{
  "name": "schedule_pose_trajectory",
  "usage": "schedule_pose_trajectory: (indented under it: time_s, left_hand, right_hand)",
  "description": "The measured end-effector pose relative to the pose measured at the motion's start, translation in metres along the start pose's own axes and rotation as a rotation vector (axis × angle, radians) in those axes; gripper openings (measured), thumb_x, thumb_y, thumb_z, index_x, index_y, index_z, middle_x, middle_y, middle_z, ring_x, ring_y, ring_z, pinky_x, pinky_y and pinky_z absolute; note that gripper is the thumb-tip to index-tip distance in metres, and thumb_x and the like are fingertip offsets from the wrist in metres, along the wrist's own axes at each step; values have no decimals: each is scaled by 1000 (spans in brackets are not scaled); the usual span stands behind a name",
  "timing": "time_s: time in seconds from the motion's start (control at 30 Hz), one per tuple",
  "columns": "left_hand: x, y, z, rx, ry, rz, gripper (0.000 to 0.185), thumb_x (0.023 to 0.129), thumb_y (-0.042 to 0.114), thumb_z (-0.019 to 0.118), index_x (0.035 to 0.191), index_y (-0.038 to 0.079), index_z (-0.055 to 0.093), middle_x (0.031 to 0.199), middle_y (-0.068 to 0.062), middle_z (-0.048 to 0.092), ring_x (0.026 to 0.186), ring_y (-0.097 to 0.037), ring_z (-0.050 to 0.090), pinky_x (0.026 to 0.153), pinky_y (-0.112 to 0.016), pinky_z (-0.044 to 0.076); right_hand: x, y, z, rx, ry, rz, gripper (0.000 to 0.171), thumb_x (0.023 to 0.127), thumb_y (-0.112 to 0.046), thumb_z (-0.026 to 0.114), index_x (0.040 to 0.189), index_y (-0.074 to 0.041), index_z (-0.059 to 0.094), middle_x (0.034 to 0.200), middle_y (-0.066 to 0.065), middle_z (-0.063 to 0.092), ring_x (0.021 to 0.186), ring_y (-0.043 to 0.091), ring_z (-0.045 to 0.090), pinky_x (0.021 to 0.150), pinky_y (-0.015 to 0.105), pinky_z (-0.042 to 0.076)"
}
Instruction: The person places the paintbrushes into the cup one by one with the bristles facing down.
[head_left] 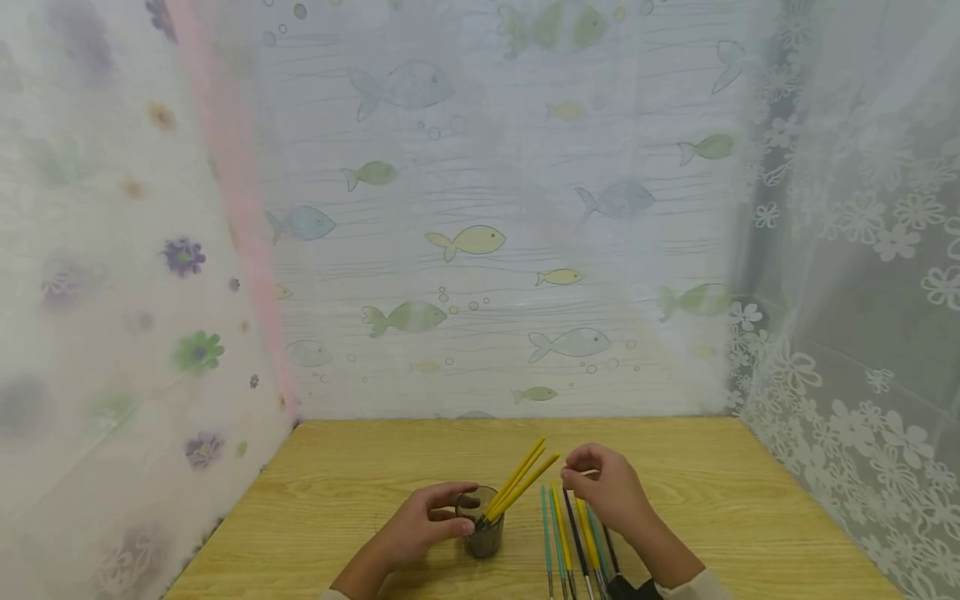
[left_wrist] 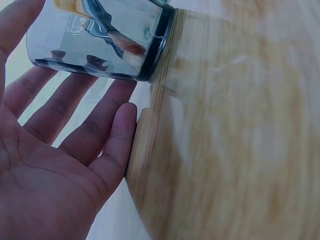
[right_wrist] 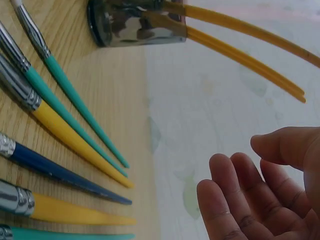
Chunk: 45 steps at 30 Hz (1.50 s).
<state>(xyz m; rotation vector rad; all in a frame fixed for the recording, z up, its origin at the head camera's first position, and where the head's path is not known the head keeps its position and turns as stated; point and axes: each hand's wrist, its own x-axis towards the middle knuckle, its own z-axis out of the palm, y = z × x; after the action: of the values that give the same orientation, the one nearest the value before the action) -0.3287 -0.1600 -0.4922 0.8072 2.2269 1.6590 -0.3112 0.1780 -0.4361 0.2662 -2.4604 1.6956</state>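
Note:
A glass cup [head_left: 484, 527] stands on the wooden table [head_left: 750, 500] with three yellow brushes [head_left: 525, 477] leaning out of it to the right. My left hand [head_left: 465, 508] holds the cup, thumb near the rim and fingers against its side. In the left wrist view the cup [left_wrist: 100, 40] lies between the thumb and the fingers [left_wrist: 95, 125], with a brush tip [left_wrist: 127, 46] inside. My right hand [head_left: 581, 471] hovers just right of the yellow handles, fingers loosely curled and holding nothing. It [right_wrist: 260, 185] is above a row of brushes [head_left: 573, 542].
The row on the table holds teal [right_wrist: 60, 80], yellow [right_wrist: 75, 145] and dark blue [right_wrist: 60, 172] brushes, handles pointing away from me. Sheer curtains with fish [head_left: 465, 240] and flowers [head_left: 862, 417] close off the table's back and sides.

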Motion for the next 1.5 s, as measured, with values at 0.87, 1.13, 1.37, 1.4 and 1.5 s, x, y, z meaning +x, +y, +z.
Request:
schedule_pose_trajectory:
  time_s: [0.87,1.13,1.37,1.4,1.5]
  left_hand:
    - [-1,1,0,1,-9,7,52,104,27,66,153,16,53,145,-20,60,133,-40,58,101,-39,56]
    - [-1,0,0,12,-5,11,50,104,27,66,152,18,54,145,-18,60,134,-40,57,104,-42,55]
    - [-1,2,0,17,3,2,50,103,28,67,151,20,55,144,-18,61,132,-39,59,101,-42,56]
    - [-1,2,0,16,4,2,50,103,28,67,151,20,55,144,-18,61,132,-39,59,101,-41,57]
    - [-1,1,0,14,3,5,51,103,28,67,151,19,55,143,-18,61,131,-39,59,100,-39,57]
  right_hand:
    - [13,35,-21,-25,81,125,20,97,-11,72,112,1,67,104,15,73,92,28,74,76,40,64]
    - [14,42,-26,-46,66,157,22,96,-14,73,110,2,66,100,11,70,85,24,72,74,40,64]
    - [15,52,-30,-59,50,217,20,95,-8,72,110,4,67,99,13,68,82,21,70,71,39,63]
    - [15,53,-30,-69,50,226,19,94,-8,72,109,3,67,99,13,68,81,21,70,70,38,63]
    - [15,55,-32,-97,42,242,19,93,-8,74,108,3,68,100,13,69,79,20,71,67,37,62]
